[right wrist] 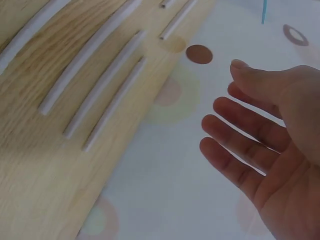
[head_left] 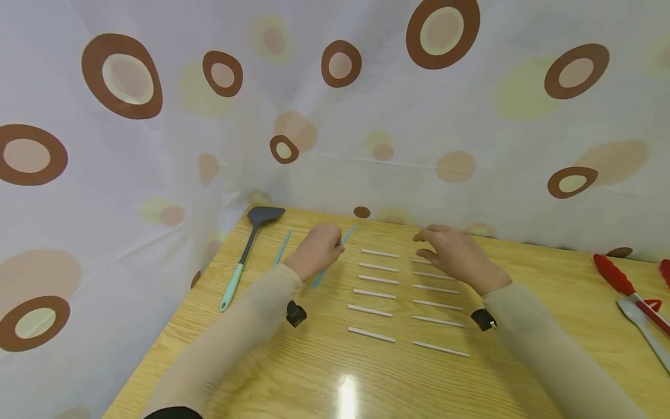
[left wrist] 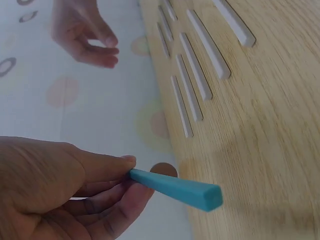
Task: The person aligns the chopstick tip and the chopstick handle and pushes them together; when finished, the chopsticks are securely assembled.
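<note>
My left hand [head_left: 317, 249] pinches a blue chopstick [left wrist: 182, 190] between thumb and fingers. In the left wrist view its square, blunt end points away from the hand. A second blue chopstick [head_left: 282, 247] lies on the table to the left, partly hidden by the left hand and forearm. My right hand [head_left: 454, 254] hovers over the far end of the right column of white sticks [head_left: 437, 305], fingers apart and loosely bent, holding nothing. Another column of white sticks [head_left: 374, 294] lies between the hands, in near-parallel rows.
A spatula [head_left: 245, 256] with a dark head and mint handle lies along the table's left edge. Red-tipped tongs [head_left: 620, 282] and a grey utensil [head_left: 641, 326] lie far right. A patterned cloth [head_left: 366, 116] hangs behind the wooden table [head_left: 293, 372].
</note>
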### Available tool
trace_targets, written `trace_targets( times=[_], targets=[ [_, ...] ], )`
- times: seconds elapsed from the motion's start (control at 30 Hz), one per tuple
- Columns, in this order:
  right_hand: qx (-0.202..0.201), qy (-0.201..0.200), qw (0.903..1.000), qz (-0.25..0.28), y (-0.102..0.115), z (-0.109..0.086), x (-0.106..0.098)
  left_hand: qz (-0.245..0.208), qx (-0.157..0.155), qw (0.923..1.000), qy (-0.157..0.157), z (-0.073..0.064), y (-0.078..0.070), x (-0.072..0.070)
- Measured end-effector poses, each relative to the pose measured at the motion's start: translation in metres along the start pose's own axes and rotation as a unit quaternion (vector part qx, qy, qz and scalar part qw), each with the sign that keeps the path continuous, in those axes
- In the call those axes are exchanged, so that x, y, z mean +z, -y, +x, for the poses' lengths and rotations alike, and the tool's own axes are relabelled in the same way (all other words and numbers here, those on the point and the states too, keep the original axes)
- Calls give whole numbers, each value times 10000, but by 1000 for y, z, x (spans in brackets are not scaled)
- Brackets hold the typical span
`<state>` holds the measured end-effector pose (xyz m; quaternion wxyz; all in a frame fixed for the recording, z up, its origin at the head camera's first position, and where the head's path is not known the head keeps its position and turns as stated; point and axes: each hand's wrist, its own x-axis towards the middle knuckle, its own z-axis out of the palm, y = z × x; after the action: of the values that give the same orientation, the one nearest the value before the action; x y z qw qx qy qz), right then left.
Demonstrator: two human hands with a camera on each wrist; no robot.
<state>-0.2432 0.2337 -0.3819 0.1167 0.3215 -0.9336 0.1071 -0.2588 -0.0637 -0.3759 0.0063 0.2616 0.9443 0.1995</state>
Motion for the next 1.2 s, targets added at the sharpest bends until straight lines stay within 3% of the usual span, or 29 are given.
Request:
trace_targets(
  times=[0.2, 0.33, 0.6, 0.8, 1.2],
  targets=[
    [258, 595, 9979, 15, -8, -2, 7, 109, -523, 9985, 157, -6, 26, -6],
    [308, 777, 9965, -2, -12, -2, 14, 270, -849, 9956, 273, -10, 45, -5],
    [443, 1001, 9940, 77, -15, -2, 24, 104, -1623, 9855, 492, -20, 75, -7],
    [445, 1042, 9936, 45, -12, 0, 28, -11, -1907, 9801, 561, -25, 83, -6],
    [581, 1107, 9920, -189, -14, 2, 36, -359, -2278, 9724, 364, -25, 88, -2]
  ],
)
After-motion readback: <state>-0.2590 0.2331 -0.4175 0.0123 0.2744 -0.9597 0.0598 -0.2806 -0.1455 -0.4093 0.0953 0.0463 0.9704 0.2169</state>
